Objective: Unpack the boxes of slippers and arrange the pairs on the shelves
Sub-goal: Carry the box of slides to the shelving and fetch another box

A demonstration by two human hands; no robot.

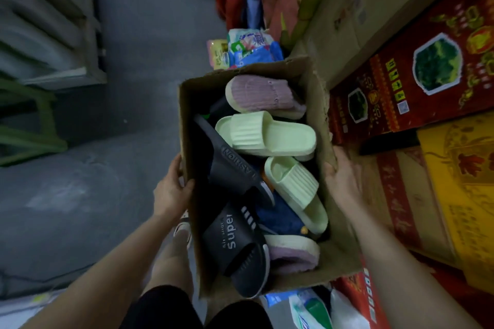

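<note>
Right now, holding an open brown cardboard box (315, 93) in the middle of the frame, one hand on each side. Left hand (171, 189) at the left wall, thumb hooked over the rim, fingers curled round the outside. Right hand (340, 179) flat on the right wall, fingers close together, tips hidden behind the cardboard. Inside the box, all piled up: two pale green ribbed rubber slippers (267, 133) in the middle, a fuzzy pink slipper with a cream sole (263, 95) at the top, black plastic slippers with white letters (235, 246) at lower left. Red printed cartons (417, 80) stacked at the right of the frame. Grey floor (112, 168) at the left.
</note>
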